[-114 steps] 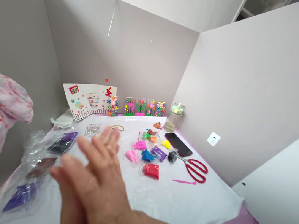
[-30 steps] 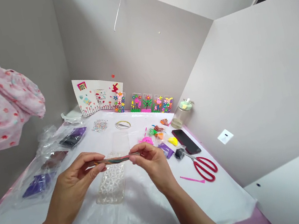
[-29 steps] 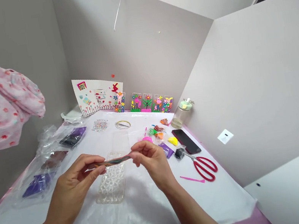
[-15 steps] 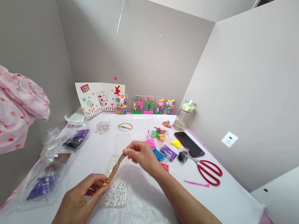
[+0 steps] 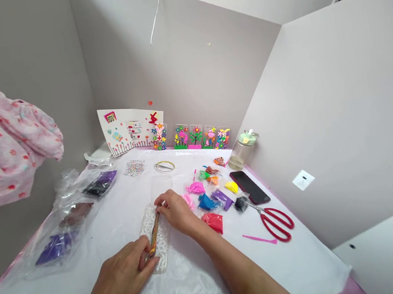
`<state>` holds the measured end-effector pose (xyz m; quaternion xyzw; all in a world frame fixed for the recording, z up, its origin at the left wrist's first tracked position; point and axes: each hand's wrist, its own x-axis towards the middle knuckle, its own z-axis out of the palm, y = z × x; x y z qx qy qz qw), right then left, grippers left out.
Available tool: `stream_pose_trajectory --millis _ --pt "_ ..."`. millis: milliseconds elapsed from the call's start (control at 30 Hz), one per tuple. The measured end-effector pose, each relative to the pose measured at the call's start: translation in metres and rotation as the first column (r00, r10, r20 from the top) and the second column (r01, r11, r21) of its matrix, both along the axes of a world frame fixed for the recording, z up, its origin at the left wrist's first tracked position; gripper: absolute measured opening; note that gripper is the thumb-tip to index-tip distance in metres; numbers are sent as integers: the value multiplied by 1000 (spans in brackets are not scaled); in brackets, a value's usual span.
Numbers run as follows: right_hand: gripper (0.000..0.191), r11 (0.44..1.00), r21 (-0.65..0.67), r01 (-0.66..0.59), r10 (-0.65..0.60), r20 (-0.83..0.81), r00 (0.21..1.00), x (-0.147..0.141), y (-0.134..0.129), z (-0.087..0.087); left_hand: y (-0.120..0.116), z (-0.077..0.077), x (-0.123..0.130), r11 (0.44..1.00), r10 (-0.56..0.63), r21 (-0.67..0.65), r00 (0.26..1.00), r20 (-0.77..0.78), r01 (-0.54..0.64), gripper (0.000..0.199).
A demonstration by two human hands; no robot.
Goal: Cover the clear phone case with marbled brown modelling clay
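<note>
A thin twisted strip of brown and yellow clay (image 5: 155, 235) runs lengthwise over a clear rectangular panel with a raised white pattern (image 5: 164, 246). My left hand (image 5: 135, 261) pinches the strip's near end, close to the panel's lower left part. At the far end, the fingers of my right hand (image 5: 173, 211) close on the strip near the panel's upper right edge. The strip lies on or just above the white pattern; I cannot tell whether it touches along its whole length.
To the right are several bagged clay lumps, among them a red one (image 5: 213, 222), a phone (image 5: 250, 187), red-handled scissors (image 5: 276, 223) and a pink strip (image 5: 259, 239). Plastic bags (image 5: 57, 245) lie left. Beads (image 5: 134, 168) and decorated panels (image 5: 196, 136) are at the back, beside a jar (image 5: 241, 153).
Both hands have brought the clay strip down onto or close over the patterned panel. The left hand moved right and lower, the right hand slightly left, and the strip is now steeper.
</note>
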<state>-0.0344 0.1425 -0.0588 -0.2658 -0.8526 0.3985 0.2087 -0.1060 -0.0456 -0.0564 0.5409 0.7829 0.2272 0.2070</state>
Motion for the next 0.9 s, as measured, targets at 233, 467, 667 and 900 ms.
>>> stream_pose_trajectory --millis 233,467,667,900 --pt "28 963 269 22 -66 157 985 15 1 7 15 19 -31 996 56 61 998 29 -58 31" --pt "26 975 223 13 -53 171 984 22 -5 9 73 8 -68 999 52 12 998 25 -52 63" --pt "37 991 -86 107 -108 -9 994 18 -1 -3 83 -20 -72 981 95 137 957 273 -136 60" --pt "36 745 -603 -286 69 -356 932 21 -8 25 70 4 -61 944 -218 323 607 764 -68 38"
